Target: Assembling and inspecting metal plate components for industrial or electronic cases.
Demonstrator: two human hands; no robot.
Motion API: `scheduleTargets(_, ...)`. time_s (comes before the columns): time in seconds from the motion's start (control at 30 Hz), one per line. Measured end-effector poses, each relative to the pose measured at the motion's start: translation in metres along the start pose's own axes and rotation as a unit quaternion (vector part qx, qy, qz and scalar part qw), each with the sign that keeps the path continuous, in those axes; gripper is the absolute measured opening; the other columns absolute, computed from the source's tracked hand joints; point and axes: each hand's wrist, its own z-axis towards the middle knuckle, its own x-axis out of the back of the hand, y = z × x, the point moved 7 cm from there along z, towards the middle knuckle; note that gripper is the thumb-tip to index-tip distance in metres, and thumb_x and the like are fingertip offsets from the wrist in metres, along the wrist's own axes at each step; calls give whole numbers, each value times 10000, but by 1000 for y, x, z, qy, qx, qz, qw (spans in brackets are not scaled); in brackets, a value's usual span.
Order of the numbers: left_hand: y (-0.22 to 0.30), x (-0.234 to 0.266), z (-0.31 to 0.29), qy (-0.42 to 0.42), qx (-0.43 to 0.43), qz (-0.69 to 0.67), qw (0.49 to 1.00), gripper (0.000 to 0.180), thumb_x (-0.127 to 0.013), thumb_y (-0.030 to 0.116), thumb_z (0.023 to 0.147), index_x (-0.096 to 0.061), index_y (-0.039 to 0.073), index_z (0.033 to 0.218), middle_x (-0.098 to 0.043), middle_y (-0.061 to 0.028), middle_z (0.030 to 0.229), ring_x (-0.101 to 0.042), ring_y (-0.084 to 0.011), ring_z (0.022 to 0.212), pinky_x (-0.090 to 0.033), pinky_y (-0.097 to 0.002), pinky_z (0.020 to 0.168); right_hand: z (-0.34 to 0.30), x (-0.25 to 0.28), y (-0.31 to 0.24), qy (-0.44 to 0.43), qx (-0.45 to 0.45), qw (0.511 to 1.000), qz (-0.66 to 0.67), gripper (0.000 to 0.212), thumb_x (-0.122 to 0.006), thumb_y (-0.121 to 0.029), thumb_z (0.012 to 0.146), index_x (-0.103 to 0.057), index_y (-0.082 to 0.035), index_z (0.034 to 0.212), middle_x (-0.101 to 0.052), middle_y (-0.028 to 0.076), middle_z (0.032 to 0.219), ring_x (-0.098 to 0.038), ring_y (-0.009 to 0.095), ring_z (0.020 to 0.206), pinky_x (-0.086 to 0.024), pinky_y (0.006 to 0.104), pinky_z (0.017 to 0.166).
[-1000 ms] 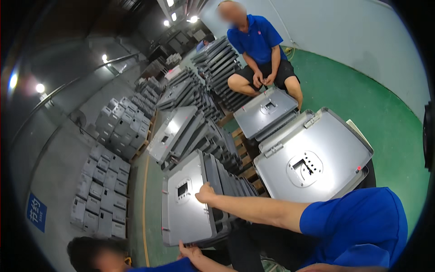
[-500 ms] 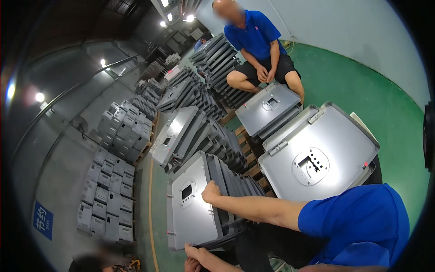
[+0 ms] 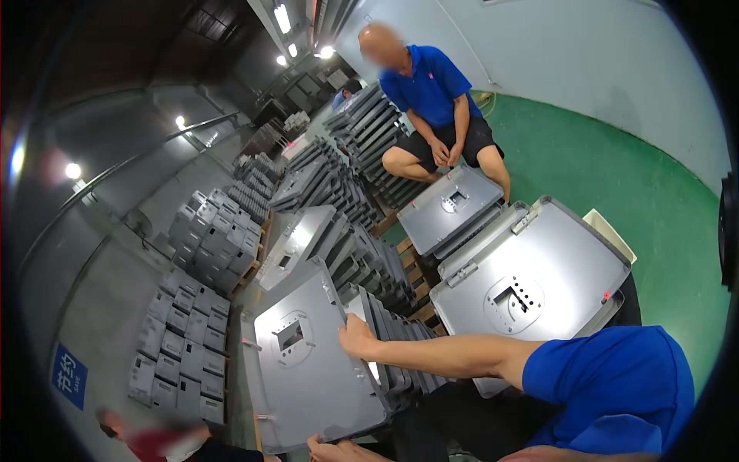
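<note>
While the bare right hand [image 3: 355, 337] grips the far-side edge of the silver-grey rectangular metal panel [image 3: 308, 393] and the bare left hand [image 3: 329, 450] its near corner, tilted beside the stacked grey metal panels [image 3: 385, 319], even support should prevent twisting.

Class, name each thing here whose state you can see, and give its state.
Held panel, tilted
Right hand, closed on its side edge
Left hand, at its lower edge, grip unclear
Large panel, lying unheld
Gray boxes, stacked
Ceiling light, lit
</note>
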Motion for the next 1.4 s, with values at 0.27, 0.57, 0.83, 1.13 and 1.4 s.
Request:
scheduleTargets(0.27,128,-143,-138,-47,-109,-228,966,664,-609,446,909,-439,-8,1364,-466,-153,1384,-485,-280,1216,-394,-444,1046,-23,123,-53,8,71,978,198,342,-561,-117,931,-560,105,1192,-666,150,949,-596,184,842,-489,328,759)
scheduleTargets(0.57,86,-127,-145,-186,63,-323,926,987,-450,762,861,-376,-48,1421,-385,-175,1471,-399,-305,1308,-300,-477,1122,-50,334,-22,38,56,987,148,231,-615,-166,894,-650,50,967,-614,30,760,-528,111,678,-423,297,601)
scheduleTargets(0.83,-11,-208,-186,-386,114,58,913,490,-494,438,1001,-538,-34,1127,-601,-90,1048,-574,-156,878,-480,-268,817,-93,467,57,90,-8,995,-39,419,-623,-260,880,-625,65,1144,-658,108,1005,-585,180,925,-456,314,843)
scheduleTargets(1.13,-125,-237,-274,-395,241,116,879,419,-594,399,962,-577,-18,994,-597,-55,915,-579,-130,826,-483,-284,718,-105,550,108,98,-72,988,-94,295,-589,-211,926,-648,34,1078,-671,66,913,-610,138,799,-483,291,731)
scheduleTargets(1.4,-155,-245,-294,-384,278,83,877,411,-636,386,941,-573,-19,974,-562,-62,898,-534,-131,811,-462,-275,714,-99,586,139,114,-80,972,-188,383,-627,-252,893,-646,62,1110,-685,113,958,-616,191,865,-475,326,801)
